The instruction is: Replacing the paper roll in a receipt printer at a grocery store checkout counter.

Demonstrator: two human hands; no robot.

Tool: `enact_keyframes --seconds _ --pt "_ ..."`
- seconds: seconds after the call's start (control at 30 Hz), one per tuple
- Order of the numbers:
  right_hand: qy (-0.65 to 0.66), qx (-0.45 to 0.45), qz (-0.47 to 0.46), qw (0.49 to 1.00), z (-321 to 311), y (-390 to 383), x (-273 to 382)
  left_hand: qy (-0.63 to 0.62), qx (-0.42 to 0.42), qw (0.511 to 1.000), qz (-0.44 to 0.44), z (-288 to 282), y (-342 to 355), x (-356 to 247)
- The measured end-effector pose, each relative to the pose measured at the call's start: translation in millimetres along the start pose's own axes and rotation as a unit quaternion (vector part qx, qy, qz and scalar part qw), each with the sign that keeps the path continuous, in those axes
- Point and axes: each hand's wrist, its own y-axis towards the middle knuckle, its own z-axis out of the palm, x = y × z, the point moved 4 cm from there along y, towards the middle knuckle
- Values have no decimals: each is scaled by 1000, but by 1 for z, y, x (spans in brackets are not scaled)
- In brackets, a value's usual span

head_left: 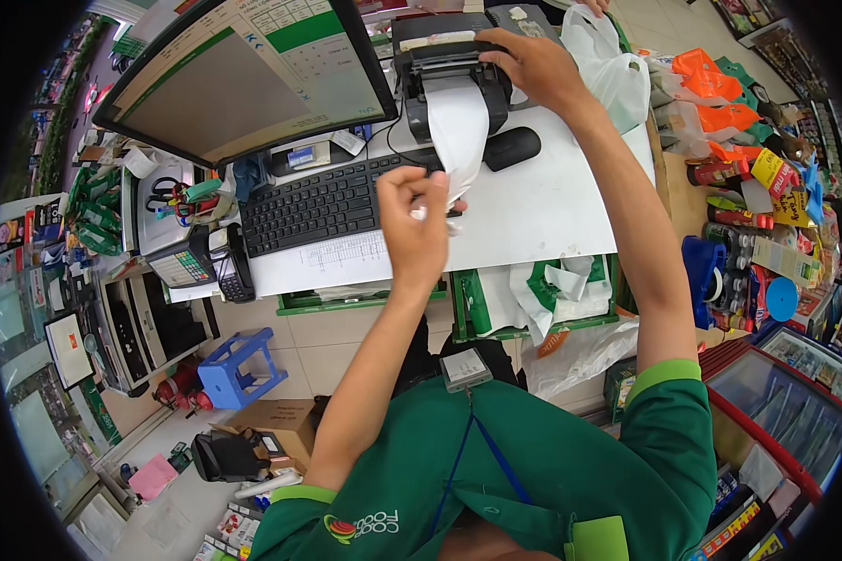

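Green drawer [466, 335] below-right of my left hand [414, 224] has white-and-green sheets [538, 294] inside. That hand's pinching the paper strip [458, 122]; right hand's [538, 70] reaching over the printer [444, 65], can't tell if gripping.

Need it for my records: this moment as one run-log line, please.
left hand: holding white paper strip; right hand: on black printer; paper strip: extending from printer; mouse: near printer

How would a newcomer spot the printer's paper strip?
Start at the big monitor; right of it sits a black printer. The paper strip runs from the printer's front to the left hand. Unlike the black keyboard and mouse nearby, it is long and white.
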Motion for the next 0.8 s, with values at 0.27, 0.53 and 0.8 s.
enact_keyframes --seconds 0.27,0.53,0.8 --pt "18 -6 1 1000 -6 7 4 272 151 894 -321 4 68 28" --pt "15 -2 36 999 -4 6 2 125 53 925 -356 32 92 33" --pt "17 -5 40 999 -2 6 1 -150 83 924 -342 18 69 55"
